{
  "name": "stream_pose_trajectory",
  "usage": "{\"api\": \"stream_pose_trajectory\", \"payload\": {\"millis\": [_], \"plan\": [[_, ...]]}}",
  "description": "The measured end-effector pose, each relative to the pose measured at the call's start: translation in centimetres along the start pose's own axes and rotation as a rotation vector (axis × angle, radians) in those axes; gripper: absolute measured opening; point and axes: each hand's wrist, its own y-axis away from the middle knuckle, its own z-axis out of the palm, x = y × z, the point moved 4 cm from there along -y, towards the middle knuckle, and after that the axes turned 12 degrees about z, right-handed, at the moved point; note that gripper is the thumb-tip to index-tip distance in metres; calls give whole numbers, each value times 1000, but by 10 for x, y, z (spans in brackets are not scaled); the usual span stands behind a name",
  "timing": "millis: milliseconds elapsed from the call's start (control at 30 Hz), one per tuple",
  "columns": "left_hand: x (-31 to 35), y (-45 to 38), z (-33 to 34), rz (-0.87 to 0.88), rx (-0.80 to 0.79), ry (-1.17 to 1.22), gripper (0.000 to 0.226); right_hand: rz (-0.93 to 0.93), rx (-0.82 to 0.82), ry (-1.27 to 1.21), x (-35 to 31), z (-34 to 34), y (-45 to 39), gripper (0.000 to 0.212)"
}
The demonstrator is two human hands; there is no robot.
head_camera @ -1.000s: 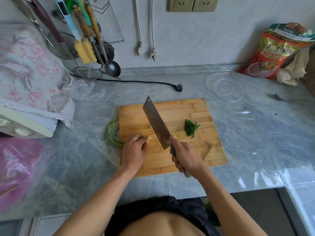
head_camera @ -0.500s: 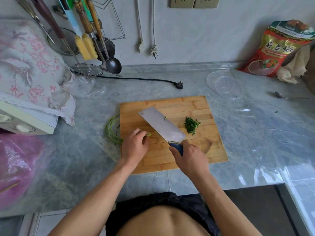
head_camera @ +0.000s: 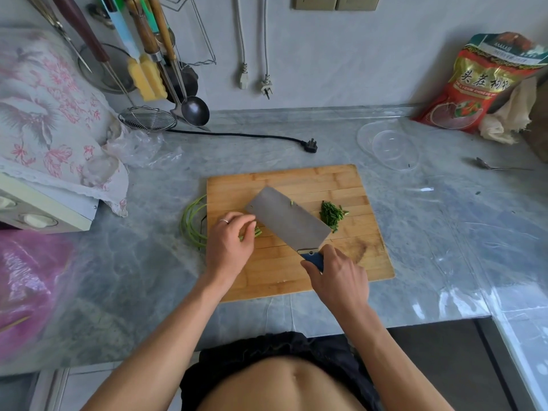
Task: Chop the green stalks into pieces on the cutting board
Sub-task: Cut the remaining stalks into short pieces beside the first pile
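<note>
We are pinching the stalks [head_camera: 194, 223] near the board's [head_camera: 299, 271] left edge with left-hand fingers [head_camera: 247, 222], gripping the cleaver [head_camera: 289, 219] right-handed [head_camera: 336, 278], and should be keeping fingertips tucked.

Red snack bag [head_camera: 486, 81], clear plastic lid [head_camera: 388, 145], spoon [head_camera: 498, 166], black plug [head_camera: 311, 143], wire skimmer [head_camera: 147, 119], ladle [head_camera: 194, 110].

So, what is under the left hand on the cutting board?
Green stalks lie under the left hand: their cut ends stick out by the fingertips, and their long parts curl off the cutting board. The middle part is covered.
</note>
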Motion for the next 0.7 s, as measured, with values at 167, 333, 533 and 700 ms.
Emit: {"api": "stream_pose_trajectory", "payload": {"millis": [167, 333, 533, 700], "plan": [[24, -48, 13, 74, -185, 61, 32, -86, 80, 40, -6, -3, 3, 38], [26, -65, 37, 195, -348, -30, 26, -133, 104, 83, -10, -6, 2, 41], [11, -61, 29, 41, -178, 8, 14, 39, 4, -7, 4, -6, -9, 39], [-15, -31, 13, -97, -139, -15, 10, 204, 18, -149, 11, -6, -23, 39]]}}
